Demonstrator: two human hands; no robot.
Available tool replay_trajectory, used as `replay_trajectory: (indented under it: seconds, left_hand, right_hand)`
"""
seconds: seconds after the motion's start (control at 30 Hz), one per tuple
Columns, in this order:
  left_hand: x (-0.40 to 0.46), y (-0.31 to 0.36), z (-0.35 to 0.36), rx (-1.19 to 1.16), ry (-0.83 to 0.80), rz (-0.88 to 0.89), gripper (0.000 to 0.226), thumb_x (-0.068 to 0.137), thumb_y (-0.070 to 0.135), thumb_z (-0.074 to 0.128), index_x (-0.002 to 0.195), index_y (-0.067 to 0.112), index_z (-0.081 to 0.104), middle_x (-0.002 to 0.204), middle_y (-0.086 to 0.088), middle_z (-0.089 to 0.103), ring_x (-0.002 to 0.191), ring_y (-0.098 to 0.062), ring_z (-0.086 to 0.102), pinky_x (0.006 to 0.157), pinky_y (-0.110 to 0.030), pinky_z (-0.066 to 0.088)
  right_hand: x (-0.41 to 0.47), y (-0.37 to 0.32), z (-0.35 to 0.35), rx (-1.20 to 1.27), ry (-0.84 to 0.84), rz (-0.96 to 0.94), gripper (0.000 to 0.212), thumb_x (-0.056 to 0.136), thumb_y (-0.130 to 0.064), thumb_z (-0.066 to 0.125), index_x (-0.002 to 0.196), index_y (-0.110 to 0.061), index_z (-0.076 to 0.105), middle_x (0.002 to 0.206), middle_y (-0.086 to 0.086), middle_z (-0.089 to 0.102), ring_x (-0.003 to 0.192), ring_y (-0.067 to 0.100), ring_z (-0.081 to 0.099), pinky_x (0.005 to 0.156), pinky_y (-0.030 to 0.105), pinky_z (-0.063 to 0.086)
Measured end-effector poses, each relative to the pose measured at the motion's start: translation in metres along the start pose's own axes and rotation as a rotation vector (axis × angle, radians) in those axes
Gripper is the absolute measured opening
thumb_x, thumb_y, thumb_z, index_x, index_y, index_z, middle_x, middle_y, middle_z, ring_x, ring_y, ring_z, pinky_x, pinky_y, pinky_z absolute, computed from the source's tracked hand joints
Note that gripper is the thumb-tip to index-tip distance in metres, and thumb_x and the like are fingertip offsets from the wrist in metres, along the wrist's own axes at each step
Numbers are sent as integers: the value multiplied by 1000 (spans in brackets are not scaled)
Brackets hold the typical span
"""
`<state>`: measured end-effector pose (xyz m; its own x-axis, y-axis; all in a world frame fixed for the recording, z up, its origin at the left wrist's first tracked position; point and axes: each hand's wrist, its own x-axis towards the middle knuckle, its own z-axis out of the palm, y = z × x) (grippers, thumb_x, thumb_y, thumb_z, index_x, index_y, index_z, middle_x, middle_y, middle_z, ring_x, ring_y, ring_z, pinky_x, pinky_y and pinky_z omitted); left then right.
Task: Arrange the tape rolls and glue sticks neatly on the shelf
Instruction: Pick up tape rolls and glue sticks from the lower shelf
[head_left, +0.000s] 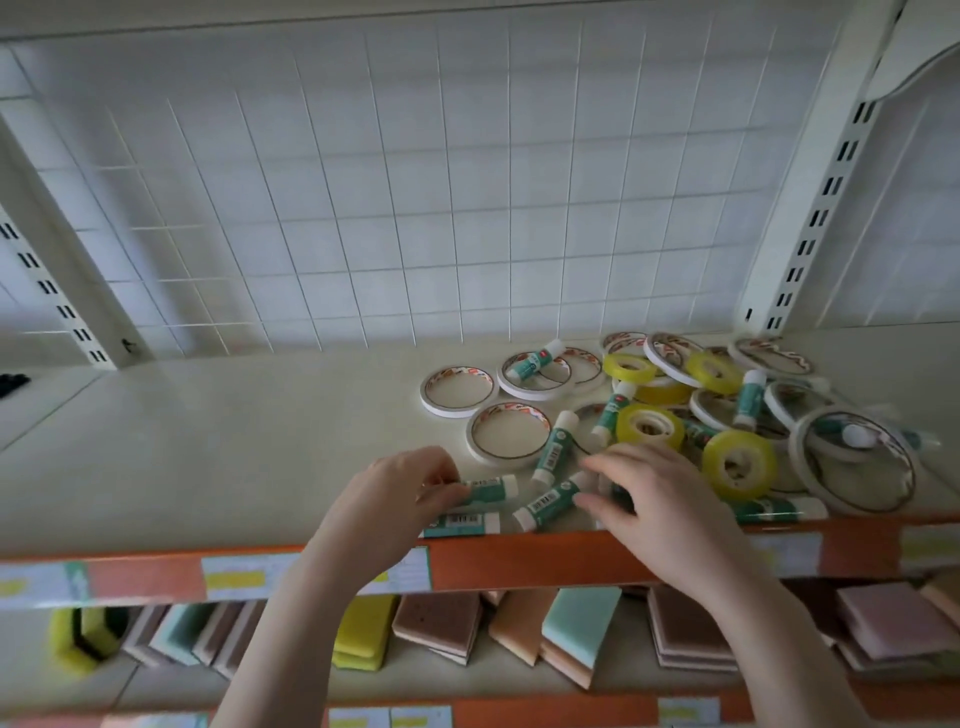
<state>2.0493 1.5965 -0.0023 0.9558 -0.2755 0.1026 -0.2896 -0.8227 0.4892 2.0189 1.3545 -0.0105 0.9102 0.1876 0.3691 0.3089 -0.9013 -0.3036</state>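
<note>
On the cream shelf (218, 447), just behind its orange front lip (519, 564), 1 teal-and-white glue stick (488, 490) is pinched by the curled fingers of the left hand (400, 499); its long axis runs left to right, white cap to the right. A 2nd glue stick (462, 523) is laid parallel just in front, against the lip and under the same hand. Between the hands, a 3rd stick (550, 503) is angled, cap end toward the lip, its far end touched by the loosely curled fingers of the right hand (660, 499); whether it is gripped cannot be told. A 4th stick (555, 447) is laid nearly lengthwise away from the lip. Behind and to the right, flat white tape rings (457, 391) and glossy yellow tape rolls (740, 465) are heaped with more sticks.
</note>
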Motion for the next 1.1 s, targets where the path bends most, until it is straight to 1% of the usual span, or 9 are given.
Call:
replay_trajectory:
  seconds: [0.1,0.27,0.33,0.47,0.63,0.73,0.83,0.97,1.1]
  left_hand:
    - [-1,-5,-2,-64,64,-2,11,88,35,59,84,25,62,77,11,63,72,-7,56,67,-28,46]
    - [0,-7,-4,-188,141,-43,9,81,36,68,80,28,63,74,12,64,61,1,55,51,-13,38]
    - [0,-8,-5,-224,173,-70,10,77,35,72,77,31,63,74,11,64,62,-2,55,52,-14,40]
    - [-2,-11,-10,-264,212,-84,21,72,27,78,74,39,61,75,14,66,68,0,57,59,-10,43]
    - [-5,-15,-15,-269,200,-87,28,72,18,79,84,38,63,79,13,66,72,-1,60,67,-9,46]
    - [-5,-15,-17,-309,277,-83,30,70,16,80,81,39,64,70,12,65,68,-2,58,63,-8,44]
    - [-4,-10,-19,-376,364,-82,21,72,14,78,84,30,70,64,16,62,59,-1,53,58,-7,40]
    - [-5,-3,-25,-369,473,-12,23,77,12,73,90,31,70,79,11,64,66,-2,56,62,-8,42]
    - [-11,-8,-38,-331,551,8,27,78,14,72,89,38,66,81,11,63,69,-6,57,64,-13,45]
  right_hand:
    - [7,-1,-1,86,-83,60,44,86,-42,60,126,-24,57,119,-13,54,116,9,44,97,25,38]
    - [26,-9,-11,42,-253,104,32,84,-36,65,113,-23,62,107,-9,48,100,10,45,81,24,39]
    - [34,-14,-14,-7,-310,107,25,81,-32,66,105,-23,64,105,-7,46,96,11,45,75,24,37]
    - [41,-19,-13,-106,-355,71,22,78,-31,67,99,-23,64,105,-4,46,95,16,47,73,26,40]
    - [35,-11,-15,-39,-276,14,20,78,-40,70,88,-27,59,90,-13,49,82,6,47,63,19,36]
    - [30,-8,-21,90,-218,22,16,78,-38,70,85,-28,60,77,-12,54,70,3,51,57,18,39]
    - [29,-8,-22,211,-107,16,16,80,-36,69,92,-29,63,77,-13,59,71,0,54,61,18,43]
    - [35,-14,-12,305,48,-25,14,81,-32,69,93,-26,65,73,-19,57,69,-3,55,60,15,44]
    - [46,-29,-3,322,174,-89,12,79,-26,71,88,-21,66,70,-18,57,62,1,56,51,18,42]
